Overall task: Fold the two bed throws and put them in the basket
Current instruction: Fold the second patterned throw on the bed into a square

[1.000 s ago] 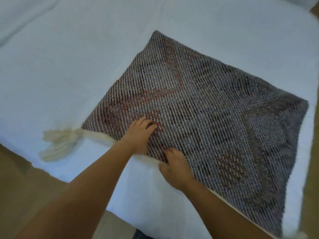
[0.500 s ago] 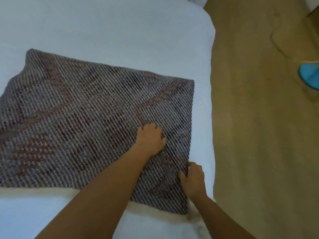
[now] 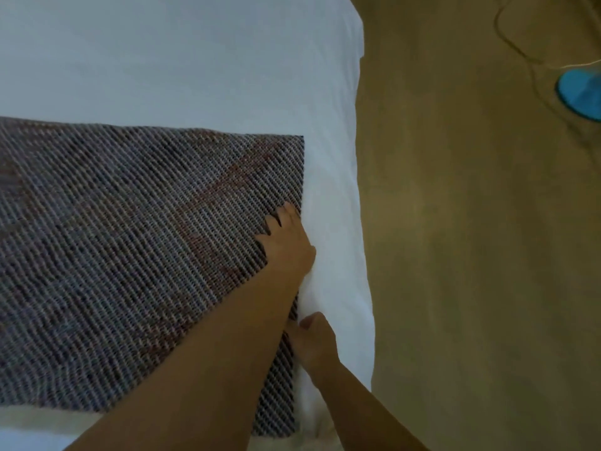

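The bed throw [image 3: 130, 255] lies flat on the bed [image 3: 195, 60], spread over its near right part. Its right edge runs just beside the bed's right side, and it runs out of the picture on the left. It is a thick woven cloth in grey and muted purple, with fine diagonal ribs and faint reddish bands crossing it at angles. The far right corner is square and the top looks smooth. A cream strip [image 3: 65, 421] shows along the near edge of the throw; what it belongs to cannot be told.

The left hand [image 3: 286, 242] rests palm down on the throw at its right edge, fingers [image 3: 276, 219] loosely spread and slightly bent on the weave, gripping nothing that shows. The right hand [image 3: 313, 340] sits nearer the body at the same edge, curled, and appears to pinch the throw's border; its fingertips are hidden.

The bed is covered in plain white sheeting with a few soft creases by the hands. To its right is a tan floor [image 3: 471, 255]. Near the far right of the view a blue object [image 3: 582, 96] sits on the floor, partly cut off, with a thin pale cord [image 3: 579, 65] just beyond it.
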Action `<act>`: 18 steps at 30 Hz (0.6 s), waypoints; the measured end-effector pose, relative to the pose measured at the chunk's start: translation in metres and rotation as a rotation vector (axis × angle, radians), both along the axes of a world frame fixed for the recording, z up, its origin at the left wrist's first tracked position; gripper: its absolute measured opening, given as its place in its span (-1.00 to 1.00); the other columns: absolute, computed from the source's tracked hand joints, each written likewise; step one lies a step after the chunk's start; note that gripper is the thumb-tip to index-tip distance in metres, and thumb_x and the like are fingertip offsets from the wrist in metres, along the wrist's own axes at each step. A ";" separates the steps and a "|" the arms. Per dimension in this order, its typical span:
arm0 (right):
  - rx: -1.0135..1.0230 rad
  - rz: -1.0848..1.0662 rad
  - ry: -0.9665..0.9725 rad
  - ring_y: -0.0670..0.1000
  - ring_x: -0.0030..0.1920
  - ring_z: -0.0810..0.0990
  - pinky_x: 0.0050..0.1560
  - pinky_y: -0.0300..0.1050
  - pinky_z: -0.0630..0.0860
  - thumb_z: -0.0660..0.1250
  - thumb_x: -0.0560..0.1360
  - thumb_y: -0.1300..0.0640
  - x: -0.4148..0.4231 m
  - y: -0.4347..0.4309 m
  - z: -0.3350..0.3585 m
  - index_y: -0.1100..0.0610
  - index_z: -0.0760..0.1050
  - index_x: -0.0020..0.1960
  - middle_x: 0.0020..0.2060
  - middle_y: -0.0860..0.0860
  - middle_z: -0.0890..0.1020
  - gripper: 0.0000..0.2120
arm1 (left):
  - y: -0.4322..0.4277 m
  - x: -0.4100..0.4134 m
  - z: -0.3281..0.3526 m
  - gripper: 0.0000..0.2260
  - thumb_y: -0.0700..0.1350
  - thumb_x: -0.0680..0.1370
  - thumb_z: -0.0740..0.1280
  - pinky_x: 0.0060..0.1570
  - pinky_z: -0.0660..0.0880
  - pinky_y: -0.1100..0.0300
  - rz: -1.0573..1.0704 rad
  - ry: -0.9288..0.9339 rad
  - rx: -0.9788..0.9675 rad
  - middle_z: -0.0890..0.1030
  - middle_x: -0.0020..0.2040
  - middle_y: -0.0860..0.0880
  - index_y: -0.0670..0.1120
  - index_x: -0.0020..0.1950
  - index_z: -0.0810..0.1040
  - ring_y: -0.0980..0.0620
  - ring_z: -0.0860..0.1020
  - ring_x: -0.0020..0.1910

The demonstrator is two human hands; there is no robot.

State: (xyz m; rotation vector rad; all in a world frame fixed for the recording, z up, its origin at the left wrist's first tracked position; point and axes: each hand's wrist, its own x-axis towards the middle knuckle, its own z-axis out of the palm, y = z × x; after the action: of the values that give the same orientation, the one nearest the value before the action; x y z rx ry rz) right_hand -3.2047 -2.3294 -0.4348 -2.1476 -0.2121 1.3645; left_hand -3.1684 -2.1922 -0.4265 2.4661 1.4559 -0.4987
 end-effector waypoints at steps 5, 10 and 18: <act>0.076 0.032 0.107 -0.07 -0.47 0.25 -0.43 -0.23 0.17 0.30 0.49 0.05 -0.003 0.001 0.005 0.08 0.14 -0.38 -0.48 -0.02 0.25 -0.59 | 0.019 -0.011 0.001 -0.50 -0.14 0.60 0.13 0.14 0.45 0.01 -0.021 -0.085 0.051 0.22 0.40 -0.22 -0.25 0.47 0.04 -0.17 0.28 0.33; 0.172 0.027 0.086 0.03 -0.13 0.58 -0.08 -0.05 0.53 0.23 0.52 0.02 -0.033 0.014 0.025 0.08 0.47 -0.07 -0.10 0.07 0.62 -0.87 | 0.050 -0.024 0.023 -0.81 -0.22 0.60 0.14 0.10 0.43 0.03 0.230 -0.416 -0.074 0.53 0.11 -0.23 -0.27 0.10 0.48 -0.18 0.52 0.09; 0.247 -0.095 0.149 -0.03 -0.40 0.50 -0.33 -0.15 0.42 0.26 0.50 0.09 -0.126 0.076 0.059 0.16 0.42 -0.11 -0.33 0.16 0.53 -0.87 | 0.097 -0.093 0.049 -0.70 -0.15 0.59 0.20 -0.45 0.29 0.20 0.470 -0.794 -0.242 0.42 -0.37 -0.03 -0.12 -0.35 0.36 0.04 0.37 -0.40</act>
State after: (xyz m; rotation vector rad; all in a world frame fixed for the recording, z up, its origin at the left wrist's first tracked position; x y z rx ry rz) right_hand -3.3312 -2.2531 -0.3757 -1.8230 -0.2056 1.3599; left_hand -3.2617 -2.0951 -0.3771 1.7148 1.4162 0.3466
